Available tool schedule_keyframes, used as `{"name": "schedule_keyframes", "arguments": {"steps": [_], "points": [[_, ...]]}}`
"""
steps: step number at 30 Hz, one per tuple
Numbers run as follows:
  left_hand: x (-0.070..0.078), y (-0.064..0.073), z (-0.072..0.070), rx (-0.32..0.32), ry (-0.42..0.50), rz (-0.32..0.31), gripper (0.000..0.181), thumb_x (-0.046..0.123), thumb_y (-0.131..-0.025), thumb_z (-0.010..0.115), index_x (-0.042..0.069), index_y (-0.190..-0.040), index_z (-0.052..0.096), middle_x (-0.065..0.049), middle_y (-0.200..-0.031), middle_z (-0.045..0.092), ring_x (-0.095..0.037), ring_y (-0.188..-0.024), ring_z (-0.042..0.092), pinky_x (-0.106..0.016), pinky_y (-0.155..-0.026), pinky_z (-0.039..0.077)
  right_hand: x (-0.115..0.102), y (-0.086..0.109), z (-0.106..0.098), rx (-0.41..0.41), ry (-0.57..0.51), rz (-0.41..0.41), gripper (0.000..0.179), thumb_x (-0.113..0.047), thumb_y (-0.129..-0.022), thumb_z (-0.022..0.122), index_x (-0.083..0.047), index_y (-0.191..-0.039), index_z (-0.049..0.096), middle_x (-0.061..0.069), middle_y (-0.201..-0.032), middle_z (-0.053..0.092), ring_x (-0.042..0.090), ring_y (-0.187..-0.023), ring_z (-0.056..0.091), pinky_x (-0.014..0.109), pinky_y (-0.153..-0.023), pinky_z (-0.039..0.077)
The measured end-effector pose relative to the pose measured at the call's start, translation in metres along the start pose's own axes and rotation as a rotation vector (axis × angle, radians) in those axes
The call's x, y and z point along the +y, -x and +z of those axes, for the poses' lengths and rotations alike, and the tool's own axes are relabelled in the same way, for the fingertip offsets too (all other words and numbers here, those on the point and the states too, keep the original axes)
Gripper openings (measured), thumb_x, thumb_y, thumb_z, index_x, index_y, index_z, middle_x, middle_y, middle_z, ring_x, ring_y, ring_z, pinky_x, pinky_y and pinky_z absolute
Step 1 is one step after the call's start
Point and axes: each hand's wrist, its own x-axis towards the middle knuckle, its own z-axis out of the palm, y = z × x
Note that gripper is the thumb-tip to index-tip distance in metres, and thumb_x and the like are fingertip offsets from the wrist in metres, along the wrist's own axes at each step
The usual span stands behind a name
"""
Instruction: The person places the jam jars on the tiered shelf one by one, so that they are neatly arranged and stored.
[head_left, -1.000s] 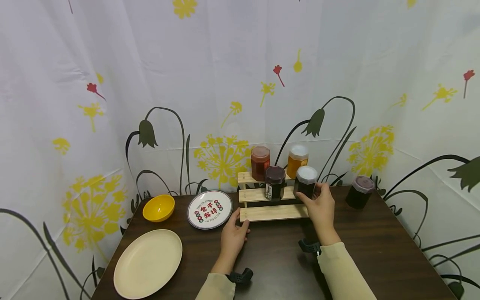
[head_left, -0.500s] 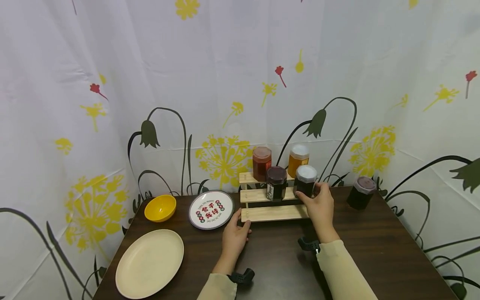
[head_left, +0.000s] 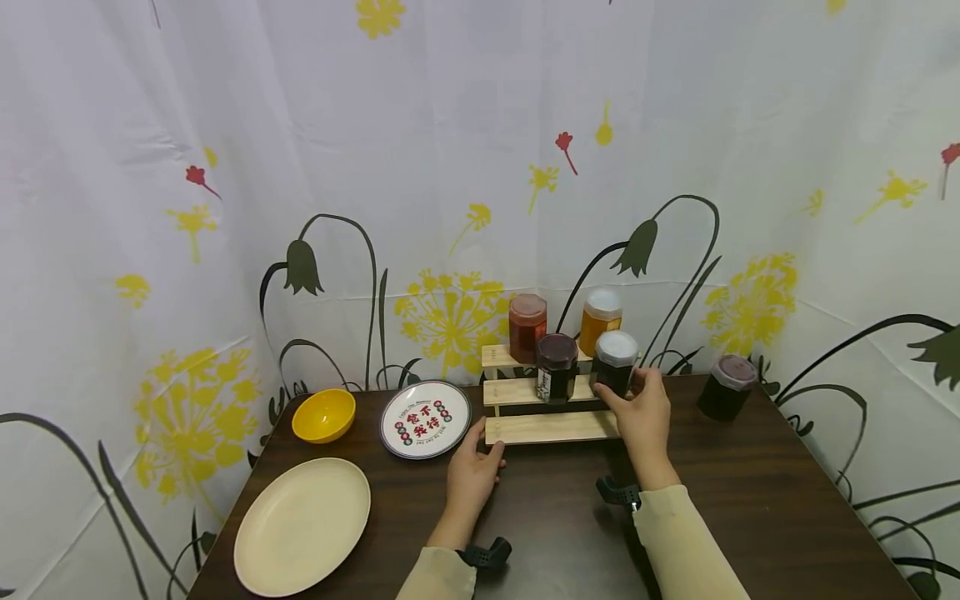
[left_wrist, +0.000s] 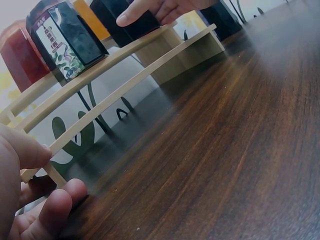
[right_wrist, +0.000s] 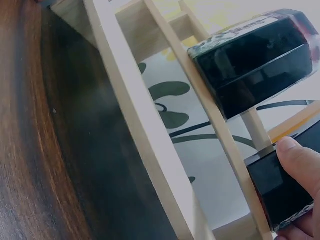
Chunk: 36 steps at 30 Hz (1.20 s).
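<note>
A three-step wooden rack (head_left: 551,427) stands at the back of the table. My left hand (head_left: 469,482) grips the left end of its lowest step, thumb (left_wrist: 35,152) on top and fingertips curled below. My right hand (head_left: 647,419) holds a dark jar with a white lid (head_left: 617,348) at the right of the middle step; in the right wrist view the thumb (right_wrist: 300,159) lies along its side. To its left on that step is a dark jar with a purple lid (head_left: 557,368). On the top step are a red jar (head_left: 527,329) and an amber jar (head_left: 601,319).
Another dark jar (head_left: 727,388) stands on the table right of the rack. To the left are a white plate with red lettering (head_left: 442,439), a yellow bowl (head_left: 323,416) and a large cream plate (head_left: 303,527). A patterned curtain (head_left: 450,125) hangs behind the table.
The head view has shifted slightly, so everything sits a little farther right in it. Both hands keep their places on the rack and the white-lidded jar.
</note>
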Motion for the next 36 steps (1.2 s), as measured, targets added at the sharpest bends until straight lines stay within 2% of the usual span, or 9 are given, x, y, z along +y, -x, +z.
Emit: {"name": "schedule_keyframes", "arguments": {"steps": [4,10,14,17,19,22,25,30,36], "points": [[-0.001,0.000,0.001,-0.002,0.001,-0.004,0.062,0.026,-0.104,0.074,0.021,-0.163,0.053,-0.010,-0.139,0.072,-0.013,-0.059,0.067,-0.031,-0.055,0.058,-0.001,0.000,-0.003,-0.010,-0.013,0.007,0.067,-0.024,-0.084,0.098,0.001,-0.131,0.057,0.024,-0.130,0.068,0.042,-0.119,0.070,0.057,-0.101,0.055],[-0.001,0.001,0.002,0.003,0.002,0.001,0.062,0.025,-0.104,0.075,0.019,-0.162,0.054,-0.011,-0.139,0.072,-0.012,-0.058,0.066,-0.030,-0.054,0.058,0.005,-0.002,-0.012,-0.144,-0.045,0.040,0.077,-0.018,-0.086,0.095,0.003,-0.144,0.050,0.027,-0.146,0.058,0.046,-0.138,0.061,0.059,-0.120,0.049],[0.000,0.001,0.002,-0.009,0.010,0.008,0.063,0.026,-0.104,0.074,0.019,-0.163,0.053,-0.011,-0.144,0.071,-0.012,-0.058,0.067,-0.030,-0.054,0.058,0.012,0.002,-0.022,-0.186,-0.053,0.016,0.087,-0.018,-0.084,0.097,0.004,-0.150,0.045,0.028,-0.151,0.051,0.048,-0.144,0.055,0.061,-0.124,0.045],[0.000,0.001,0.002,-0.006,0.016,0.011,0.062,0.026,-0.104,0.074,0.019,-0.162,0.053,-0.012,-0.145,0.070,-0.012,-0.059,0.067,-0.030,-0.054,0.059,0.015,0.007,-0.027,-0.124,-0.074,-0.036,0.086,-0.023,-0.084,0.097,0.004,-0.149,0.048,0.026,-0.149,0.053,0.046,-0.142,0.057,0.058,-0.121,0.047],[-0.001,0.001,0.001,0.002,0.015,0.010,0.062,0.026,-0.104,0.074,0.020,-0.162,0.054,-0.012,-0.144,0.070,-0.013,-0.059,0.067,-0.031,-0.054,0.059,0.016,0.009,-0.030,-0.042,-0.086,-0.086,0.077,-0.024,-0.086,0.096,0.003,-0.145,0.053,0.022,-0.143,0.058,0.039,-0.136,0.060,0.046,-0.119,0.049],[-0.001,0.001,0.001,0.005,0.015,0.007,0.062,0.026,-0.104,0.074,0.019,-0.162,0.054,-0.012,-0.144,0.070,-0.014,-0.060,0.067,-0.031,-0.054,0.059,0.017,0.007,-0.035,0.100,-0.107,-0.180,0.060,-0.020,-0.092,0.091,0.004,-0.137,0.060,0.019,-0.134,0.063,0.031,-0.128,0.062,0.025,-0.111,0.045],[-0.001,0.001,0.001,0.003,0.013,0.001,0.062,0.026,-0.104,0.074,0.019,-0.162,0.054,-0.011,-0.143,0.071,-0.013,-0.059,0.067,-0.031,-0.054,0.058,0.016,0.003,-0.044,0.205,-0.119,-0.247,0.049,-0.013,-0.094,0.087,0.006,-0.131,0.062,0.020,-0.129,0.063,0.027,-0.124,0.060,0.014,-0.107,0.040],[-0.002,0.002,0.001,0.006,0.019,0.001,0.062,0.025,-0.104,0.075,0.019,-0.162,0.054,-0.011,-0.141,0.071,-0.013,-0.057,0.066,-0.031,-0.053,0.058,0.020,-0.006,-0.062,0.304,-0.093,-0.278,0.048,-0.012,-0.092,0.089,0.008,-0.127,0.063,0.025,-0.128,0.060,0.029,-0.126,0.058,0.016,-0.111,0.039],[-0.001,0.001,0.000,0.007,0.010,0.008,0.062,0.025,-0.104,0.075,0.021,-0.162,0.054,-0.009,-0.141,0.072,-0.012,-0.059,0.067,-0.030,-0.053,0.057,0.027,-0.014,-0.079,0.327,-0.041,-0.260,0.055,-0.014,-0.091,0.091,0.010,-0.129,0.059,0.029,-0.133,0.054,0.037,-0.130,0.053,0.032,-0.116,0.040]]}}
